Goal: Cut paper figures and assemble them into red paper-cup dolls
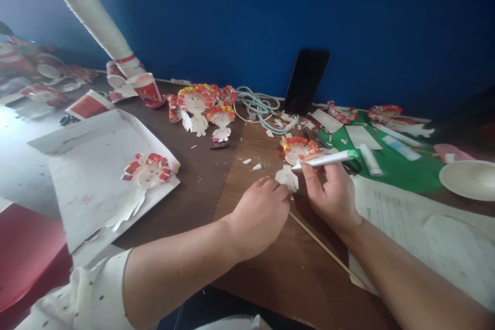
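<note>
My right hand [332, 193] grips a white glue stick with a green cap [328, 159], held level over a paper doll [296, 157] with curled red and orange hair. My left hand [260, 216] pinches the doll's white paper body [286, 178] against the brown table [270, 268]. A thin wooden stick [325, 248] runs out from under my hands toward the near right.
Finished paper dolls [204, 108] lie at the back, another [146, 171] on white paper [96, 175] at left. A stack of red-and-white cups [96, 15], cables [259, 105], a dark phone [306, 80], a green mat [390, 165] with glue sticks [370, 160], a plate [469, 179], printed sheets [425, 237].
</note>
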The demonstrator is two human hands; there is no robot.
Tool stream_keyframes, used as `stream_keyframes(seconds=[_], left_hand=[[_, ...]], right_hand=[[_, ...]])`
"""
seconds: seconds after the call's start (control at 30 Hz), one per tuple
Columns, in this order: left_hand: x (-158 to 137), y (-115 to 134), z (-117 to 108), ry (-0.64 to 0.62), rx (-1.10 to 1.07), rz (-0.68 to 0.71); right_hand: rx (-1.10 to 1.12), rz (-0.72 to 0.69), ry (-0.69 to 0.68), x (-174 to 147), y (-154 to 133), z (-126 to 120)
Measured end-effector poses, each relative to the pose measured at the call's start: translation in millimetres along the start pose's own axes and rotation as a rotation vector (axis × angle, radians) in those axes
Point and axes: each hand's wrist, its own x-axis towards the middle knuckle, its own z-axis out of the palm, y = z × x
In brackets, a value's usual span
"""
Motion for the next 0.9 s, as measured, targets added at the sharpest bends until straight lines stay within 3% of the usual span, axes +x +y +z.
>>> stream_keyframes(seconds=[0.9], left_hand=[[-2.2, 2.3, 3.8, -0.008, -0.079, -0.022]], right_hand=[[-0.094, -0.036, -0.095, -1.1, -0.5, 5.3]])
